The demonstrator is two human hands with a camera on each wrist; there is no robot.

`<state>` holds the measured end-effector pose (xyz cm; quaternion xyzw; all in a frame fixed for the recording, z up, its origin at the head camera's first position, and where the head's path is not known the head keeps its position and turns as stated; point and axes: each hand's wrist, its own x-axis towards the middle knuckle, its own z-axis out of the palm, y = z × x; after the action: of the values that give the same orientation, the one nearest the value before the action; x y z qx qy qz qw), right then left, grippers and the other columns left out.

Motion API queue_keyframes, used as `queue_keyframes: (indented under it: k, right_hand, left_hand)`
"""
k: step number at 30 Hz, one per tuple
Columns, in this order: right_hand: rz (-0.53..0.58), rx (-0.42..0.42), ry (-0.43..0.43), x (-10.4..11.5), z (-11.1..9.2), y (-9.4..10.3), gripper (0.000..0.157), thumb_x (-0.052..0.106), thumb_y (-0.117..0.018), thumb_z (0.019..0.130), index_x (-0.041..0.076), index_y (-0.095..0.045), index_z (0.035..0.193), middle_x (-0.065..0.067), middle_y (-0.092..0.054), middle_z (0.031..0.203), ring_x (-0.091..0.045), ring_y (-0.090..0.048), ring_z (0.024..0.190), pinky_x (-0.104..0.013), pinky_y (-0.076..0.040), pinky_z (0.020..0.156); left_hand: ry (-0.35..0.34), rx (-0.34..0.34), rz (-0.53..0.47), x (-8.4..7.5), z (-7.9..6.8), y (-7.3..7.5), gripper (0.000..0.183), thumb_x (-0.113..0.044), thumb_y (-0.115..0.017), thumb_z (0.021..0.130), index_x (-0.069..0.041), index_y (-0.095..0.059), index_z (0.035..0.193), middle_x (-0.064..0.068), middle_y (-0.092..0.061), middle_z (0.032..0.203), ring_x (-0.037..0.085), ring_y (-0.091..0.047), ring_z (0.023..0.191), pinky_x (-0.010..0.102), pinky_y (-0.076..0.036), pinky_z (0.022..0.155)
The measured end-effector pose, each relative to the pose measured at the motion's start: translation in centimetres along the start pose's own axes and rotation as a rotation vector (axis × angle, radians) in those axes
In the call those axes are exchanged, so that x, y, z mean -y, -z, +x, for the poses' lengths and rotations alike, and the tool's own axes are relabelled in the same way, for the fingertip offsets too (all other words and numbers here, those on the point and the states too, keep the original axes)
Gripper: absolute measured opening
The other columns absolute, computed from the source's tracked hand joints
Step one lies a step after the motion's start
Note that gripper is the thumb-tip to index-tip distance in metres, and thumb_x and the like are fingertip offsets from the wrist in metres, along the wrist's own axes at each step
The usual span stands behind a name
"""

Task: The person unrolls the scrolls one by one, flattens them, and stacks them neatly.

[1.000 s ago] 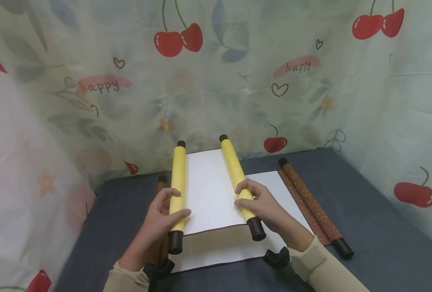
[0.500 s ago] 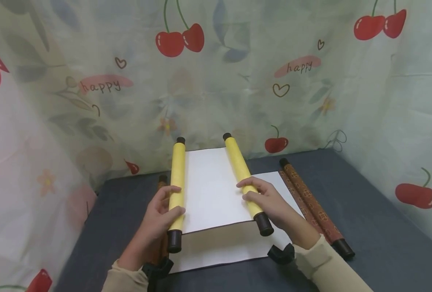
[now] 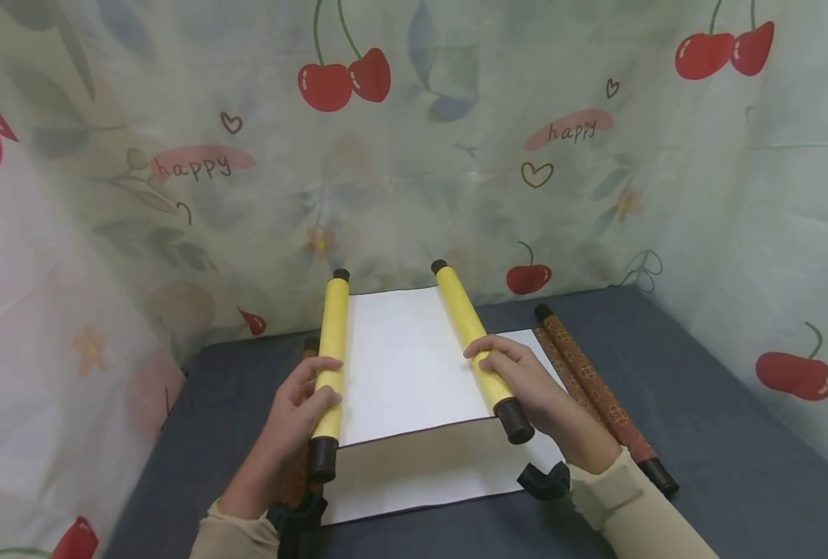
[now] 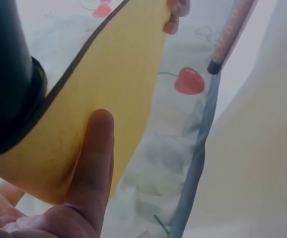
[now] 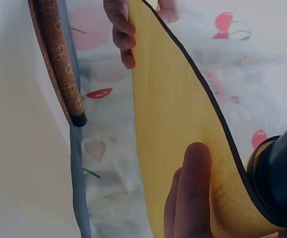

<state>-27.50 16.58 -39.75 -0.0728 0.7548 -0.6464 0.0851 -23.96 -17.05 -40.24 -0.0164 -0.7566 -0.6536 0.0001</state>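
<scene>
A yellow scroll (image 3: 407, 365) with a white face hangs partly unrolled above the table, its two rolls ending in black knobs. My left hand (image 3: 295, 407) grips the left roll near its lower end, thumb on the front. The right roll (image 3: 461, 310), tilted outward at the bottom, is held by my right hand (image 3: 526, 380) between thumb and fingers. In the left wrist view a finger (image 4: 91, 163) lies along the scroll's yellow back. From the right wrist, fingers (image 5: 195, 183) also show against that yellow back (image 5: 173, 99), with a black knob (image 5: 280, 178) beside them.
Underneath lies a second scroll, opened flat, its white sheet (image 3: 428, 485) on the dark grey tablecloth (image 3: 707, 404). Its brown patterned roll (image 3: 596, 380) sits to the right; another brown roll is mostly hidden behind my left hand. A cherry-print curtain (image 3: 414, 178) encloses the table.
My hands have moved apart: the right one with its roll to the right, the left one slightly left. More of the white sheet between the rolls shows now.
</scene>
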Motion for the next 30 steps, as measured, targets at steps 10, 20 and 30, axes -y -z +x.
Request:
queue_keyframes:
  k: [10,20,30]
  right_hand:
    - [-0.091,0.004,0.044,-0.2,0.0,0.6,0.031,0.017,-0.073,0.095,0.01,-0.065,0.125,-0.017,-0.045,0.144,-0.035,-0.051,0.114,-0.035,-0.052,0.08]
    - [-0.051,0.025,0.045,0.3,-0.2,1.8,0.039,0.012,-0.066,0.098,0.011,-0.063,0.137,-0.027,-0.052,0.134,-0.03,-0.064,0.093,-0.037,-0.057,0.075]
    - [-0.009,0.024,0.054,0.8,-0.4,2.9,0.045,0.008,-0.051,0.101,0.01,-0.061,0.145,-0.025,-0.054,0.129,-0.029,-0.066,0.094,-0.036,-0.06,0.074]
  left_hand:
    - [-0.046,0.039,-0.032,0.1,0.3,0.0,0.041,-0.006,-0.069,0.098,-0.009,-0.053,0.136,0.027,-0.055,0.128,0.023,-0.067,0.082,0.031,-0.059,0.068]
    - [-0.024,0.047,-0.051,0.1,0.2,0.4,0.049,-0.004,-0.057,0.102,-0.019,-0.048,0.148,0.02,-0.044,0.147,0.03,-0.06,0.104,0.034,-0.057,0.077]
    - [0.017,0.016,-0.091,-0.2,0.3,1.4,0.048,-0.006,-0.052,0.103,-0.021,-0.049,0.148,0.025,-0.055,0.135,0.026,-0.067,0.093,0.035,-0.059,0.075]
